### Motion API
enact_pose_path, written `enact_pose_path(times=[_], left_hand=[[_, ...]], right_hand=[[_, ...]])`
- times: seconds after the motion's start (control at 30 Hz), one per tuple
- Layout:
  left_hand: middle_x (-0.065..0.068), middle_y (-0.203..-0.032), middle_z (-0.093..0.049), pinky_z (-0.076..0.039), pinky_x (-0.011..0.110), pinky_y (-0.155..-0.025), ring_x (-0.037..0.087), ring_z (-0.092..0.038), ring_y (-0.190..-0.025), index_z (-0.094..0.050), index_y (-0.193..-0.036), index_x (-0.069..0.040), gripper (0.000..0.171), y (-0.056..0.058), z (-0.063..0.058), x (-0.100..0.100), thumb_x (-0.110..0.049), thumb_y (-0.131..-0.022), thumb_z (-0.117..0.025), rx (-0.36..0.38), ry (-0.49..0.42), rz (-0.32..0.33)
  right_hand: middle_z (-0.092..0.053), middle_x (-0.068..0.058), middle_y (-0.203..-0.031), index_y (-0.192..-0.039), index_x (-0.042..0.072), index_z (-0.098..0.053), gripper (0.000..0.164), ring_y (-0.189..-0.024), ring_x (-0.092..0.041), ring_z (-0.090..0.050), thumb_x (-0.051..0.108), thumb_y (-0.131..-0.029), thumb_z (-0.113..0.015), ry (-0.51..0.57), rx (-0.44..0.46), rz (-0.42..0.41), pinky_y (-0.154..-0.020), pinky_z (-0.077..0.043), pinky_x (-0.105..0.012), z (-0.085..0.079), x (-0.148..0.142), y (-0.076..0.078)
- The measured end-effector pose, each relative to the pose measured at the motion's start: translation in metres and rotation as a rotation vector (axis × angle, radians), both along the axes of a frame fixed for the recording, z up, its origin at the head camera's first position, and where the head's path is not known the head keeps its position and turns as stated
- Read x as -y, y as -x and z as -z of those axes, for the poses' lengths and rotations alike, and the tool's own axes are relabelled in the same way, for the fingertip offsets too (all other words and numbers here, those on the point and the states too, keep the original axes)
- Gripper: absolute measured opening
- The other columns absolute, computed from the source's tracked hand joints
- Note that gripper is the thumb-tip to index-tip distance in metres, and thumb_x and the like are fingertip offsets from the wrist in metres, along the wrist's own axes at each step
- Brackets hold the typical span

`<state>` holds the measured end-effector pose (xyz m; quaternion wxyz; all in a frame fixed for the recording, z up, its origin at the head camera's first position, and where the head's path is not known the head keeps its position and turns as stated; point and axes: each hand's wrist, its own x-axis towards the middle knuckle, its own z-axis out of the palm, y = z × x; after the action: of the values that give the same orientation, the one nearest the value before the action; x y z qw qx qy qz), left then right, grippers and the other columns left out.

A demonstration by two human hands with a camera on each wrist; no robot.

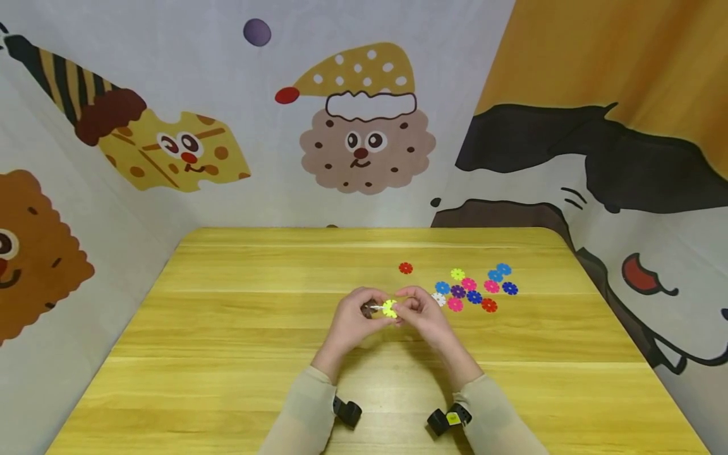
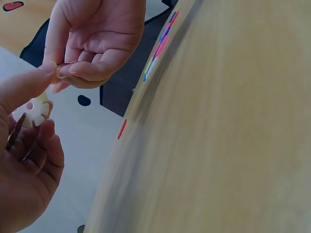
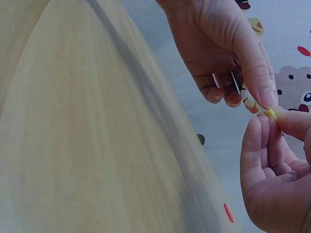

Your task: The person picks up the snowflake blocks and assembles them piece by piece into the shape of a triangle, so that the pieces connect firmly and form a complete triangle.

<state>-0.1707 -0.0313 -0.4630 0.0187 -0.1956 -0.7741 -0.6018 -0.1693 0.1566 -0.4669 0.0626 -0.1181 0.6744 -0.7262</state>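
Note:
Close above the middle of the table, both hands meet fingertip to fingertip. The left hand [image 1: 351, 321] holds a white snowflake disc [image 2: 35, 114] and a brown snowflake disc [image 1: 368, 311], set crosswise against each other. Between the thumb and fingers of the right hand [image 1: 429, 321] is pinched a yellow snowflake disc [image 1: 389, 308]. Its edge meets the white disc by the left fingertips. In the right wrist view, fingers cover most of the yellow disc [image 3: 273, 115].
Right of the hands lie several loose snowflake discs on the wooden table [image 1: 227, 354], among them a white one [image 1: 438, 299], a purple one [image 1: 458, 291] and a red one [image 1: 489, 305]. A lone red disc [image 1: 406, 268] lies farther back. A cartoon-printed curtain [image 1: 273, 158] hangs behind.

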Motion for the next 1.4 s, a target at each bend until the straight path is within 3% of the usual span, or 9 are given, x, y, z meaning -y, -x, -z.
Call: enact_pose_path(times=[0.13,0.3,0.6,0.77,0.93,1.2,1.4], left_hand=[[0.002,-0.1,-0.065,-0.057,0.048,-0.08,0.035,-0.064,-0.094,-0.072,-0.103,-0.01,0.03,0.0,-0.001,-0.001,-0.013,-0.077,-0.087,0.009,-0.016,-0.002],[0.003,-0.101,-0.066,-0.058,0.044,-0.078,0.027,-0.064,-0.091,-0.072,-0.102,-0.009,0.03,0.0,0.001,0.001,-0.014,-0.077,-0.087,0.011,-0.001,-0.03],[0.002,-0.101,-0.066,-0.058,0.039,-0.078,0.024,-0.063,-0.091,-0.072,-0.105,-0.009,0.032,0.001,0.0,0.006,-0.014,-0.077,-0.087,0.033,0.024,-0.04],[0.003,-0.101,-0.066,-0.058,0.039,-0.077,0.022,-0.062,-0.09,-0.072,-0.105,-0.008,0.032,0.002,-0.002,0.009,-0.014,-0.077,-0.087,0.043,0.016,-0.025],[0.005,-0.101,-0.065,-0.057,0.034,-0.077,0.028,-0.063,-0.092,-0.072,-0.105,-0.006,0.032,0.004,-0.003,0.012,-0.013,-0.077,-0.087,0.05,0.008,-0.002],[0.004,-0.102,-0.066,-0.056,0.026,-0.075,0.031,-0.064,-0.094,-0.072,-0.106,-0.008,0.032,0.005,-0.007,0.017,-0.014,-0.078,-0.086,0.064,0.02,0.012],[0.003,-0.104,-0.066,-0.057,0.028,-0.079,0.032,-0.065,-0.096,-0.072,-0.107,-0.008,0.032,0.006,-0.008,0.019,-0.014,-0.078,-0.086,0.084,0.022,0.015]], right_hand=[[-0.062,-0.005,-0.08,-0.12,-0.019,-0.046,0.034,-0.07,-0.013,-0.063,-0.004,-0.094,-0.06,0.005,-0.009,-0.008,-0.07,-0.057,-0.025,0.001,-0.002,0.0],[-0.065,-0.008,-0.088,-0.12,-0.019,-0.048,0.031,-0.078,-0.015,-0.065,0.001,-0.097,-0.058,-0.032,-0.014,-0.007,-0.074,-0.058,-0.03,0.002,-0.012,0.0],[-0.067,-0.018,-0.096,-0.12,-0.017,-0.051,0.03,-0.083,-0.02,-0.067,0.002,-0.098,-0.058,-0.208,-0.023,0.096,-0.074,-0.058,-0.031,0.009,-0.076,0.0],[-0.067,-0.02,-0.103,-0.124,-0.016,-0.049,0.035,-0.087,-0.016,-0.067,0.008,-0.1,-0.058,-0.305,-0.008,0.16,-0.077,-0.057,-0.029,0.006,-0.115,-0.002],[-0.065,-0.02,-0.106,-0.128,-0.016,-0.047,0.039,-0.088,-0.013,-0.065,0.01,-0.101,-0.058,-0.405,-0.019,0.194,-0.076,-0.056,-0.026,0.002,-0.147,-0.005],[-0.065,-0.023,-0.109,-0.127,-0.011,-0.054,0.041,-0.087,-0.007,-0.061,0.019,-0.1,-0.061,-0.614,-0.035,0.277,-0.073,-0.053,-0.02,-0.003,-0.176,-0.009],[-0.064,-0.021,-0.109,-0.127,-0.008,-0.057,0.044,-0.092,-0.013,-0.057,0.026,-0.099,-0.063,-0.761,-0.022,0.308,-0.073,-0.049,-0.018,-0.003,-0.187,-0.01]])
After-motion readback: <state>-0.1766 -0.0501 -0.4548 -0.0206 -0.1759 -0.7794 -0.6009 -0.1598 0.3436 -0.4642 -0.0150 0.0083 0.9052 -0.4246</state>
